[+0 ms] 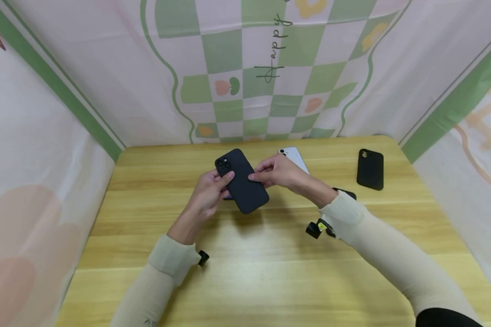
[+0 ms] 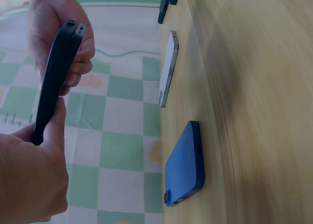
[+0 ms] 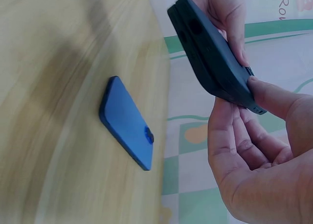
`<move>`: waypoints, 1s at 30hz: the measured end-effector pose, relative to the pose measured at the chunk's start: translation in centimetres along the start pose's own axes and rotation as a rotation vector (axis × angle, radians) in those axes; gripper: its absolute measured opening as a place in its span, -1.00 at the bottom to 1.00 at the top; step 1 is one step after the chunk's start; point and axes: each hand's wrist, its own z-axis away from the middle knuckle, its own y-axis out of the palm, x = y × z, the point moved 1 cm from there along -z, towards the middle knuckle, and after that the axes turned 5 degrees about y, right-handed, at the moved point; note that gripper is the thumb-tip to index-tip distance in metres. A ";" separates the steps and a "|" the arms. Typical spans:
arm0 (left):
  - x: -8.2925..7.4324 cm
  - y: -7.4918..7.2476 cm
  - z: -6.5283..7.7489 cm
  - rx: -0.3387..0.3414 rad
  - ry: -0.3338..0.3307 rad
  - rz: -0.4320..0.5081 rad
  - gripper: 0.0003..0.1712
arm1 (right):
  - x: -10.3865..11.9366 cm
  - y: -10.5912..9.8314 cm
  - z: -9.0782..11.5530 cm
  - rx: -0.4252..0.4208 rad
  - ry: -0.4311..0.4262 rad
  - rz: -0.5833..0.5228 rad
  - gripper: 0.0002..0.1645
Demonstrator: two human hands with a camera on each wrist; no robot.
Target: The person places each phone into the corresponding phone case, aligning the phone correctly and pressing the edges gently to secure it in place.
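A black phone case (image 1: 247, 188) with a phone in it is held above the table, camera corner at upper left. My left hand (image 1: 207, 193) grips its left edge, thumb across the back. My right hand (image 1: 280, 171) pinches the opposite edge between thumb and fingers. In the left wrist view a narrow gap parts the case (image 2: 53, 77) from the phone (image 2: 81, 30) at one end, so the phone is not flush there. The right wrist view also shows two layers along the side of the case (image 3: 215, 53). Most of the phone's front is hidden.
A blue phone (image 3: 124, 119) lies on the wooden table (image 1: 245, 272) below my hands. Behind my right hand lies a white phone (image 1: 296, 159). Another black case (image 1: 370, 170) sits at the far right; a dark flat object (image 1: 347, 193) is partly covered by my right wrist. Printed cloth (image 1: 258, 109) hangs behind.
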 end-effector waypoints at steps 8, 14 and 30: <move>0.0 -0.1 0.0 -0.022 0.018 0.026 -0.53 | -0.7 0.1 0.4 0.004 0.010 -0.004 -0.73; 0.0 -0.2 -0.1 -0.071 0.011 0.077 -0.50 | -0.7 0.3 0.6 0.017 0.011 -0.025 -0.73; -0.2 -0.4 -0.1 -0.170 0.040 0.138 -0.49 | -1.4 0.9 1.0 0.052 -0.011 -0.178 -0.63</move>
